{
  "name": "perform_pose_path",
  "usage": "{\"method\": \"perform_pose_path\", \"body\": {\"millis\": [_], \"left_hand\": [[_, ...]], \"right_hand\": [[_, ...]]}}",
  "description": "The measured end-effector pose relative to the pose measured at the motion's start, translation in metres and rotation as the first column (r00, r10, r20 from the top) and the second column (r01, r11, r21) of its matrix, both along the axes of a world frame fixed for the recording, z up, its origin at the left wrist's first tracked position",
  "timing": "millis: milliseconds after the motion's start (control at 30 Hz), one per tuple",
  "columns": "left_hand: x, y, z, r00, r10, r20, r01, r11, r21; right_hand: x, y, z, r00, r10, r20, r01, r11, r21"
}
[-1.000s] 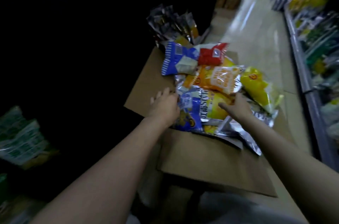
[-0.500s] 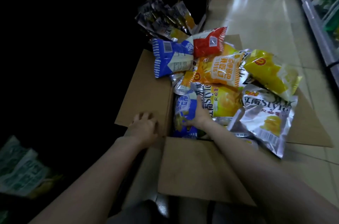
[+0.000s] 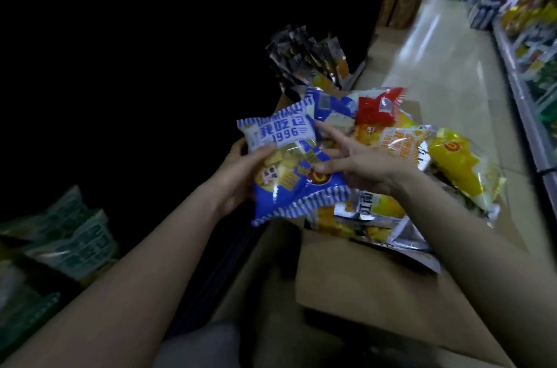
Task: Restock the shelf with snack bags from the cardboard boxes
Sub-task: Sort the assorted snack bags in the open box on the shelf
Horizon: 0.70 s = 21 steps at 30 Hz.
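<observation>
You're mid-pick: one blue bag (image 3: 289, 168) is up out of the box (image 3: 361, 286) and held above its left edge, not yet on a shelf.

Left hand (image 3: 238, 174) grips the blue bag from the left side, thumb across its front, fingers behind it. Right hand (image 3: 358, 165) touches the bag's right edge with straight, spread fingers; it looks like steadying, not a grasp. So the left hand carries the weight.

The box is on the floor in front of you, flaps open, heaped with more bags: another blue one (image 3: 328, 106), a red one (image 3: 379, 105), an orange one (image 3: 391, 141), a yellow one (image 3: 461, 168) hanging over the right side, silver ones (image 3: 382, 217) at the near edge. A bunch of dark packets (image 3: 304, 57) sits just beyond the box.

Shelf target: the left side is black in this view, so I can't tell which slot takes the blue bag. Green packs (image 3: 69, 241) show low on the left. The lit shelves (image 3: 530, 36) across the aisle are well apart from you.

Next move, my read: let go with the right hand, turn left, find the matching blue facing, set the bag upright with the print out. Bag is puffy and slick, so hold the seam, don't squeeze. Watch the yellow bag, which looks ready to slide off the heap.
</observation>
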<state>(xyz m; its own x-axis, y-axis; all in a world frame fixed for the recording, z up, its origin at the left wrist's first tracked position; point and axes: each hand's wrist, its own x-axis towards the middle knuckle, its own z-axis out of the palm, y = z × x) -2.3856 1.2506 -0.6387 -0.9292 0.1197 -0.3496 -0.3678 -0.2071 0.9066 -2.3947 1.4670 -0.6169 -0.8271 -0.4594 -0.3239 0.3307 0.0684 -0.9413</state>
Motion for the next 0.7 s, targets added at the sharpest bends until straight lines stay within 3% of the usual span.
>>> {"method": "perform_pose_path", "body": {"millis": [67, 167, 300, 400, 533, 600, 700], "left_hand": [[0.006, -0.040, 0.001, 0.986, 0.160, -0.051, -0.162, 0.985, -0.061], [0.037, -0.116, -0.016, 0.986, 0.126, -0.106, -0.150, 0.951, -0.269], [0.088, -0.198, -0.033, 0.995, 0.054, 0.079, -0.028, 0.953, -0.301], [0.104, -0.248, -0.054, 0.945, 0.236, 0.224, -0.131, 0.906, -0.402], [0.104, -0.267, -0.077, 0.902, 0.324, 0.285, -0.136, 0.841, -0.524], [0.102, -0.272, -0.081, 0.927, 0.246, 0.284, 0.019, 0.724, -0.689], [0.100, -0.286, -0.086, 0.968, 0.175, 0.177, 0.097, 0.391, -0.915]], "right_hand": [[-0.002, -0.045, -0.003, 0.998, 0.051, -0.047, -0.049, 0.998, 0.049], [-0.001, -0.124, -0.014, 0.975, 0.192, -0.108, -0.181, 0.978, 0.103], [0.014, -0.221, -0.056, 0.939, 0.266, -0.219, -0.174, 0.914, 0.366], [0.033, -0.288, -0.101, 0.940, 0.271, -0.207, -0.149, 0.872, 0.466], [0.042, -0.342, -0.132, 0.931, 0.331, -0.156, -0.180, 0.787, 0.591], [0.040, -0.355, -0.141, 0.912, 0.370, -0.179, -0.153, 0.711, 0.687], [0.037, -0.358, -0.155, 0.863, 0.475, -0.175, -0.159, 0.582, 0.797]]}}
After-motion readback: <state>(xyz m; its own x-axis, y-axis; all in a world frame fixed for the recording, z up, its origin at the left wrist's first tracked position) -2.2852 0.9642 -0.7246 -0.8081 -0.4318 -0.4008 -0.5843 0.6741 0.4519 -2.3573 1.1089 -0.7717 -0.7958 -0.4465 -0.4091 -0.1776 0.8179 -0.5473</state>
